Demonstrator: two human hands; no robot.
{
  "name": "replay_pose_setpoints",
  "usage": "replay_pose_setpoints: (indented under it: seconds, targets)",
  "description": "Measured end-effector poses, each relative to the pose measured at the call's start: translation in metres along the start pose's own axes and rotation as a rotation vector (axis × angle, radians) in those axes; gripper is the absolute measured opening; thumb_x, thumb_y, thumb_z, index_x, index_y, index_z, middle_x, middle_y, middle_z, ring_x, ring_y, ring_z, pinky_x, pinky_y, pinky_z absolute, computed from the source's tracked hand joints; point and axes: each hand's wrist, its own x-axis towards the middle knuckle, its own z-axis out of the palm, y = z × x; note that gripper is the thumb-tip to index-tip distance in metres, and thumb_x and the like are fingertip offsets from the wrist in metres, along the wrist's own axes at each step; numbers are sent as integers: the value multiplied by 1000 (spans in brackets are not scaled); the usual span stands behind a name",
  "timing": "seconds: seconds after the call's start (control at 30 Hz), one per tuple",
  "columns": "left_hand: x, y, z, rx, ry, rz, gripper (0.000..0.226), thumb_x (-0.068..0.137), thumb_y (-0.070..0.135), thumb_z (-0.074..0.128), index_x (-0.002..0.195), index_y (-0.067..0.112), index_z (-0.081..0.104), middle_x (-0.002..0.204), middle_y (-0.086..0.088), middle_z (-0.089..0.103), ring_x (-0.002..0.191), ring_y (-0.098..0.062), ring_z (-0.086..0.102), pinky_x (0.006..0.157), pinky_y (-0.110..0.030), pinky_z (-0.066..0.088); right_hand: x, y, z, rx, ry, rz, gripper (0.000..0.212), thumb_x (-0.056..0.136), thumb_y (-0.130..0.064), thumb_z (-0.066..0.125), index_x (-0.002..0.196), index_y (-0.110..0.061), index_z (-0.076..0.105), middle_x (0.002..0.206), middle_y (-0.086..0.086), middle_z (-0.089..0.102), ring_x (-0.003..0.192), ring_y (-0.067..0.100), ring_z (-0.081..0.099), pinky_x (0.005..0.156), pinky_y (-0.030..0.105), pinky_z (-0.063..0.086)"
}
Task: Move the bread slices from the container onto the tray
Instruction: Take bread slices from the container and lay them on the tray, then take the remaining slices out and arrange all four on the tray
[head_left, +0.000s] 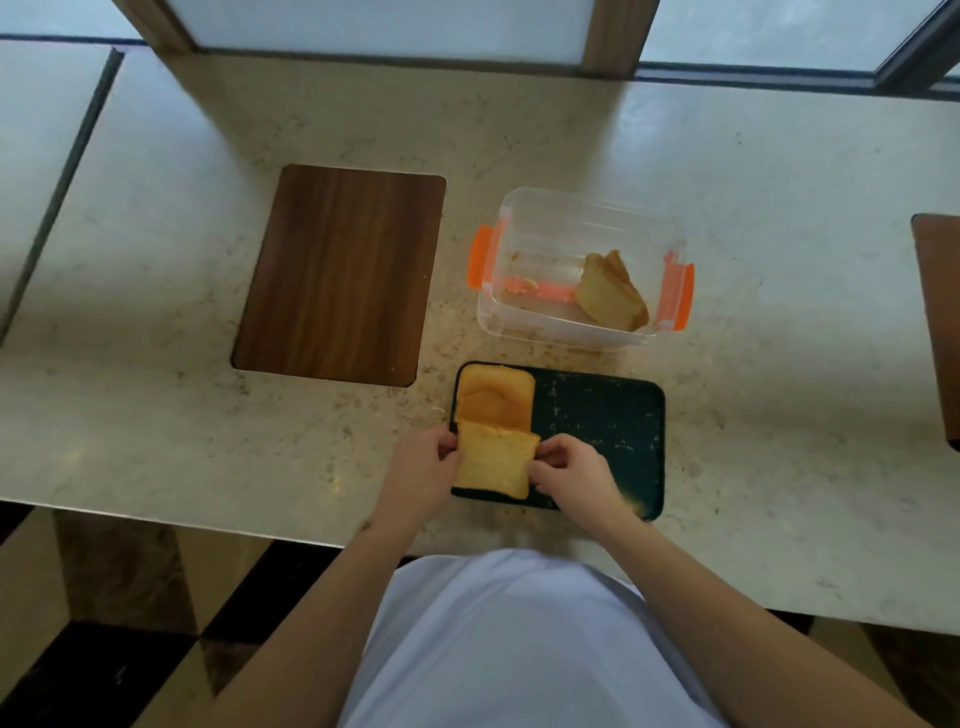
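Nearest the camera a pale shirt (519, 639) filled the bottom of the view, with both forearms reaching forward over the near edge of the surface (156, 415), beyond which a checkered floor (104, 649) showed at lower left. The left hand (423, 467) pinched the left edge of a bread slice (493, 465) between thumb and curled fingers, and the right hand (566, 470) pinched its right edge the same way, so both hands were closed on that one slice. The slice lay at the near-left corner of the dark tray (608, 426), its far edge overlapping a second slice (496, 397) that filled the far-left corner and reached the tray's rim. The right half of the tray was bare apart from pale crumbs, leaving open room there; the right wrist hid part of the near rim, and that area was blurred. Just beyond the tray, apart from it by a narrow crumb-strewn strip, stood the clear container (582, 208) with orange clips (478, 257) on its left and right sides, its lid off. More bread (613, 293) leaned in its near-right corner; how many slices could not be told. To the left, well apart from the container, a dark wooden board (337, 275) lay flat with free surface around it. Another brown panel (940, 322) was cut off at the right edge of view. Frosted window panes (389, 26) ran along the far side.
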Motion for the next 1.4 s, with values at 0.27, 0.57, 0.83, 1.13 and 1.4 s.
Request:
replay_pose_setpoints:
  seconds: [0.27,0.57,0.83,1.13,1.4]
  targets:
    - [10,-9,9,175,-15,-15,16,91,9,62,87,-3,72,84,-21,72,79,-35,66,67,-43,50,-2,-3,8,-6,-24,38,16,89,-18,69,104,-23,67,97,-1,72,90,15,70,83,38,62]
    - [12,-7,17,348,11,36,10,96,8,58,103,5,65,89,-9,63,77,-24,56,65,-34,41,-5,-6,3,-81,-31,31,23,92,-19,65,115,-17,66,101,-1,68,91,12,67,78,29,60]
    - [12,-7,21,428,27,89,22,96,-1,53,114,6,63,100,-15,69,85,-29,64,72,-38,50,-8,-10,4,-172,-91,-10,33,96,-17,60,128,-11,63,107,-1,64,97,13,60,77,19,46]
    - [1,71,-11,174,20,199,21,100,24,59,117,13,64,88,2,66,77,-13,62,68,-29,51,-2,-69,-65,-243,24,-197,26,97,-24,61,122,-18,66,110,-4,69,100,10,64,81,21,52]
    - [70,222,-27,-845,-162,-137,19,101,20,57,115,7,59,116,-15,65,107,-29,69,98,-45,58,63,-176,-135,-425,410,-305,43,94,-14,61,134,-4,51,132,15,59,118,31,58,94,36,48]
